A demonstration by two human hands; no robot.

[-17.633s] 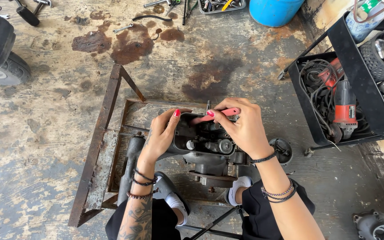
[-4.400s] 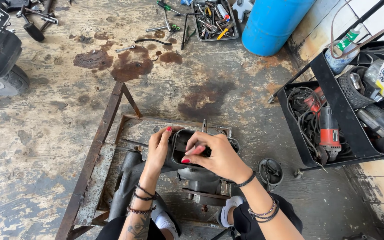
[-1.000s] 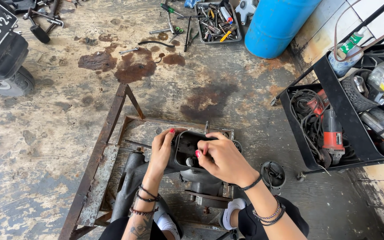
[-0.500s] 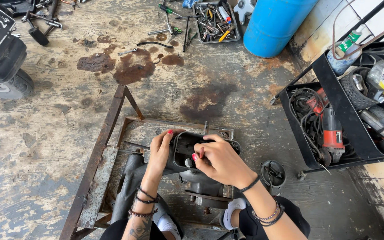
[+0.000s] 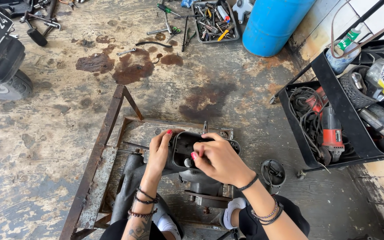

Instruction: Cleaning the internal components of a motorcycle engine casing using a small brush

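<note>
A dark metal engine part with an open black housing (image 5: 182, 151) sits on a rusty steel frame stand (image 5: 98, 151) between my knees. My left hand (image 5: 158, 151) grips the housing's left edge, fingers curled over its rim. My right hand (image 5: 216, 160) rests over the housing's right side, its fingertips pinched at something small inside the opening; what it pinches is hidden. A round black cover (image 5: 272, 172) lies on the floor just right of my right wrist.
A black wheeled cart (image 5: 334, 106) with a red power tool (image 5: 332, 131) and cables stands at right. A blue barrel (image 5: 274, 24) and a tool tray (image 5: 212, 20) are at the top. Loose tools and oil stains (image 5: 127, 71) lie beyond the stand; a scooter wheel (image 5: 7, 86) is at left.
My right hand has shifted slightly over the housing opening, and the red tool it held earlier is no longer in view. My left hand keeps its hold on the housing edge.
</note>
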